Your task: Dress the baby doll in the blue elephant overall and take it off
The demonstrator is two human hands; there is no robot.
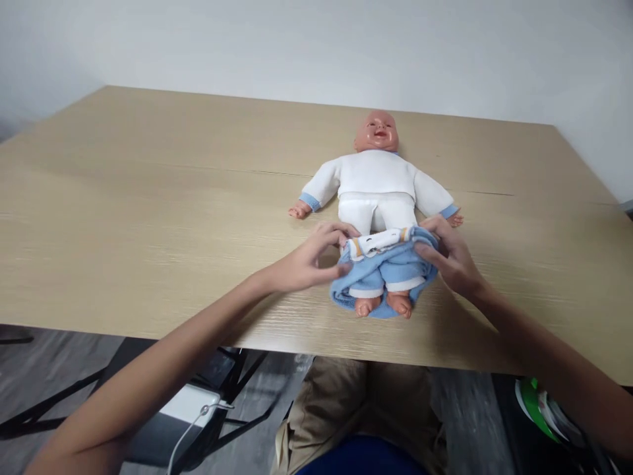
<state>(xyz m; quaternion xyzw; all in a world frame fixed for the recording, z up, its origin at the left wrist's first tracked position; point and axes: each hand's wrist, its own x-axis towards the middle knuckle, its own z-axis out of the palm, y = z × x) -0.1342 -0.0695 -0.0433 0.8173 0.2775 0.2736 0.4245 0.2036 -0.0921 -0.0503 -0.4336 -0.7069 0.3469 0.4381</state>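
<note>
A baby doll [378,175] lies on its back, head away from me, in a white top with blue cuffs. Around its lower legs is a bunched blue garment [395,264] with a white, orange-marked print folded at its upper edge. Both bare feet show below white-edged blue leg cuffs, with more blue cloth spread beneath. My left hand [316,257] is closed on the garment's left side, fingers at the upper edge and thumb lower. On the right side, my right hand [452,257] grips the same upper edge, thumb in front. Some fingertips are hidden behind the cloth.
The doll lies on a light wooden table [173,231] against a pale wall. Below the front edge are my legs in brown trousers [336,402], a black chair-like frame holding a white device with a cable [192,402] at left, and green and white round items [537,409] at right.
</note>
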